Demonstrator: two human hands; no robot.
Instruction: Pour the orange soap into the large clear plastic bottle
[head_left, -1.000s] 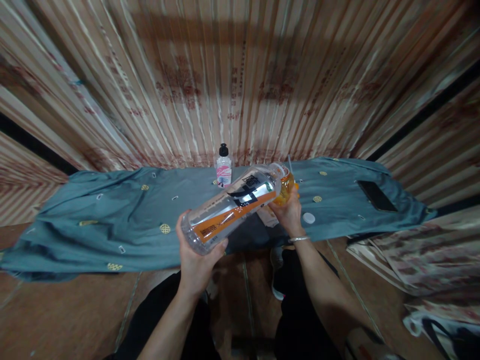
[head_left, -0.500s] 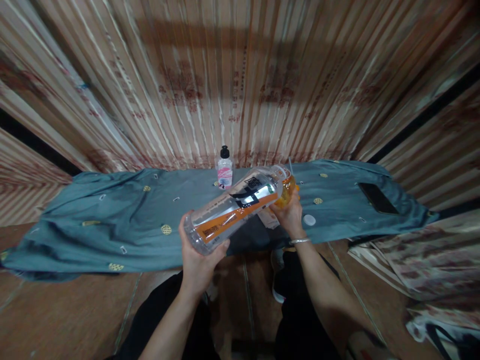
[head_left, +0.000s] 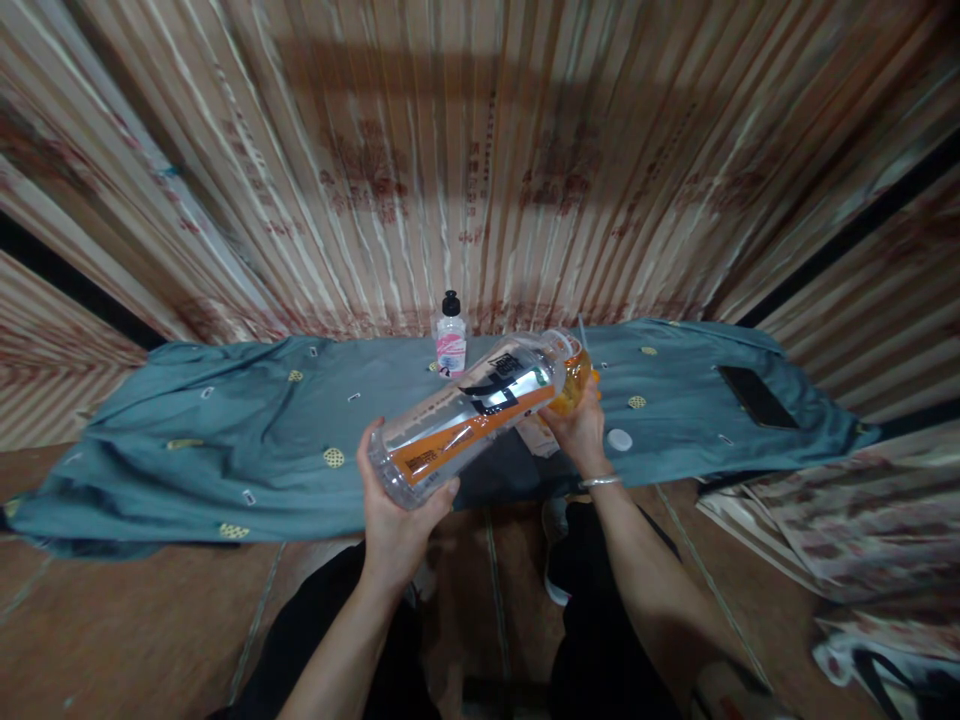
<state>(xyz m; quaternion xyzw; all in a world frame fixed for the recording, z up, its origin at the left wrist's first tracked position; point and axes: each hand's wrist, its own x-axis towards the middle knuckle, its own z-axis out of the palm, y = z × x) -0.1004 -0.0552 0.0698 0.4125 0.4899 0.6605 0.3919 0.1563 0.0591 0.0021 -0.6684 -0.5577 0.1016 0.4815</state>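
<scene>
My left hand (head_left: 401, 525) is wrapped round the base of a large clear plastic bottle (head_left: 465, 420) with an orange and black label. The bottle is tilted, its neck pointing right and away from me. At that neck, my right hand (head_left: 581, 425) grips an orange-yellow container (head_left: 574, 385); its exact kind is hard to make out, since the fingers and the bottle cover part of it. The mouth of the bottle meets the container's top. Beneath the hands, partly hidden, lies a pale packet (head_left: 537, 438). A white cap (head_left: 619, 440) rests just right of my right hand.
A small clear bottle with a black top and pink label (head_left: 451, 345) stands behind the large one. A black phone (head_left: 756, 396) lies at the right on the teal cloth (head_left: 187, 420) covering the low table. Patterned curtains (head_left: 472, 150) hang close behind and on both sides.
Almost nothing differs; both hands keep the bottle and the orange container in the same place. The view has shifted very slightly.
</scene>
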